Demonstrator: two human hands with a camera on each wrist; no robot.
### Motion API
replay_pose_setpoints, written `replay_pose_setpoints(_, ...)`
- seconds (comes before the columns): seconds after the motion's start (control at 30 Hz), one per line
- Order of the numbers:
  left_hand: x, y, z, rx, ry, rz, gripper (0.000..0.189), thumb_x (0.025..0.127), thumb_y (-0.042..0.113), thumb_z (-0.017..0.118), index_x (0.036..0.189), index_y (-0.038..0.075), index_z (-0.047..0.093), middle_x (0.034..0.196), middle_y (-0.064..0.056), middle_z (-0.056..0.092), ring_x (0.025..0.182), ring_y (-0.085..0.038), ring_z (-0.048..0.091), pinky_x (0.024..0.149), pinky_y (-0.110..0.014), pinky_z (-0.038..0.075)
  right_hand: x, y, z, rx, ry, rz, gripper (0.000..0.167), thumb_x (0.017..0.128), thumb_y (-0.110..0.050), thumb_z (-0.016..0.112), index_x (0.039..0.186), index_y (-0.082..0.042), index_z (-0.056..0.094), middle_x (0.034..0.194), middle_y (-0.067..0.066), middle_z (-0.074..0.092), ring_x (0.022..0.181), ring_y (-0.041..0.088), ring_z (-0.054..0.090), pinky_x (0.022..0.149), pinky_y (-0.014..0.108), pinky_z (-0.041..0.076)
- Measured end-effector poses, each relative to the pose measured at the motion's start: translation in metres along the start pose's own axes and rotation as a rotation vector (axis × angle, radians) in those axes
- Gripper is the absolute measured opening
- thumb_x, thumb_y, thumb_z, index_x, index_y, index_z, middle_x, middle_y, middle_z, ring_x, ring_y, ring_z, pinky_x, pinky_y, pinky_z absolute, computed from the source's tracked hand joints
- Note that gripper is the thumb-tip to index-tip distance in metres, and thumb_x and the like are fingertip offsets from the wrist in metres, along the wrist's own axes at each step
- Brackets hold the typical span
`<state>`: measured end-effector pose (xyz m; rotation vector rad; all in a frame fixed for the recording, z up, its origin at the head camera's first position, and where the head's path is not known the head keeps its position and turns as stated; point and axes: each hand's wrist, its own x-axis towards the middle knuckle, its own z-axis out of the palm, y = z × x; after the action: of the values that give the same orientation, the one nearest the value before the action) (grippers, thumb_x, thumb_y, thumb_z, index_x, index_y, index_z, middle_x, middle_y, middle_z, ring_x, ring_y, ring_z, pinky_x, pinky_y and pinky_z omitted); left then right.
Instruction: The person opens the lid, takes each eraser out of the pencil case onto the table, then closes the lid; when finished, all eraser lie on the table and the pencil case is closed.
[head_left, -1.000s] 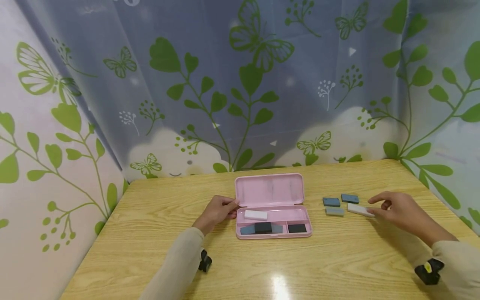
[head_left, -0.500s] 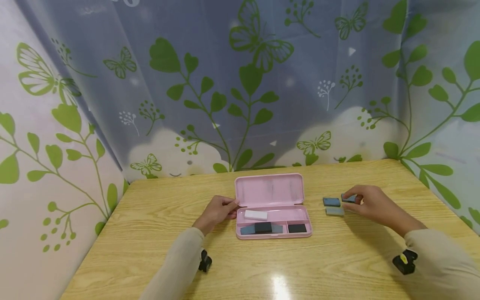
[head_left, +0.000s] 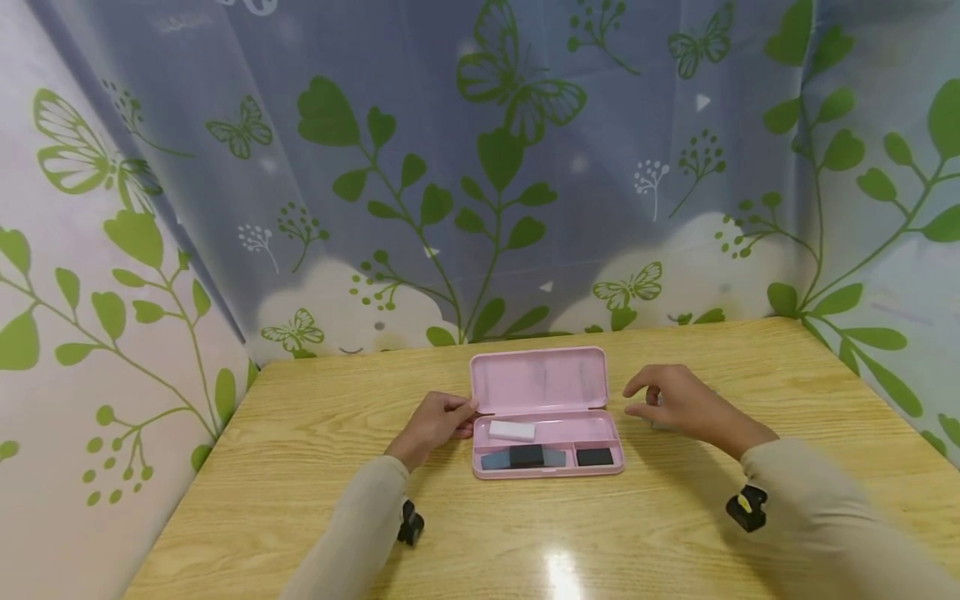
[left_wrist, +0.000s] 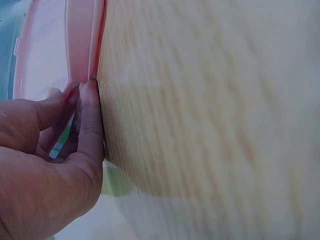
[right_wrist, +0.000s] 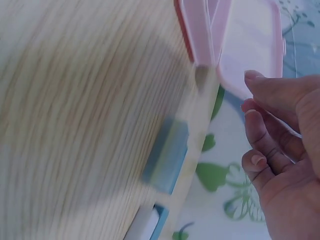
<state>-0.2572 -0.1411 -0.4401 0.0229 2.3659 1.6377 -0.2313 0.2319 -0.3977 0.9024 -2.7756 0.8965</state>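
Observation:
An open pink pencil case [head_left: 588, 427] lies on the table with its lid [head_left: 538, 379] tipped back. My left hand [head_left: 433, 425] pinches its left end near the hinge, thumb at the lid's corner in the left wrist view. Inside are a white block [head_left: 512, 431] like an eraser, a dark block [head_left: 526, 455] between bluish-grey pieces, and a black block [head_left: 594, 457] in the small compartment. Right of the case hovers my right hand [head_left: 682, 406], fingers loosely bent and holding nothing. Bluish blocks [right_wrist: 167, 155] and a white block [right_wrist: 144, 223] lie below it in the right wrist view.
The wooden table [head_left: 322, 500] runs back to a patterned cloth [head_left: 390, 208] with leaves and butterflies. Similar cloth hangs at both sides. In the head view my right hand covers most of the loose blocks.
My right hand has moved left, from the white block across the loose blocks toward the case, and now hides most of them. My left hand and the case have stayed put.

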Motion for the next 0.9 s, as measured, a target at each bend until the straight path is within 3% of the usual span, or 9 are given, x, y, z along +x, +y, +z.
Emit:
replay_pose_setpoints(0.2,0.0,0.0,0.0,0.002,0.006,0.005,0.026,0.104,0.016,0.059,0.112,-0.003,0.075,0.09,-0.008,0.07,0.07,-0.009,0.063,0.069,-0.022,0.059,0.015,-0.011,0.017,-0.001,-0.022,-0.079,0.01,0.086,-0.001,0.079,0.096,0.0,0.075,0.091,0.007,0.071,0.063,0.003,0.05,0.059,0.026,0.048)
replay_pose_setpoints(0.33,0.0,0.0,0.0,0.008,0.007,0.007,0.026,0.104,0.017,0.059,0.112,-0.003,0.075,0.091,-0.008,0.07,0.071,-0.009,0.063,0.07,-0.023,0.06,0.025,-0.019,0.029,-0.006,-0.037,-0.117,0.009,0.086,-0.001,0.079,0.093,0.001,0.075,0.087,0.004,0.07,0.065,0.004,0.051,0.06,0.026,0.05)
replay_pose_setpoints(0.63,-0.001,0.001,-0.001,0.012,0.001,0.006,0.027,0.104,0.017,0.059,0.112,-0.004,0.075,0.091,-0.008,0.07,0.071,-0.009,0.063,0.07,-0.023,0.06,0.043,-0.041,0.055,-0.004,-0.078,-0.163,0.011,0.087,-0.006,0.08,0.094,0.001,0.075,0.085,0.003,0.069,0.067,0.009,0.051,0.061,0.024,0.047)
replay_pose_setpoints(0.9,-0.001,0.001,-0.001,0.001,0.005,-0.006,0.026,0.104,0.016,0.06,0.112,-0.003,0.075,0.091,-0.009,0.07,0.071,-0.01,0.063,0.071,-0.023,0.06,0.056,-0.051,0.076,0.006,-0.133,-0.175,0.009,0.09,-0.007,0.078,0.096,-0.001,0.077,0.089,0.004,0.072,0.07,0.004,0.055,0.066,0.024,0.054)
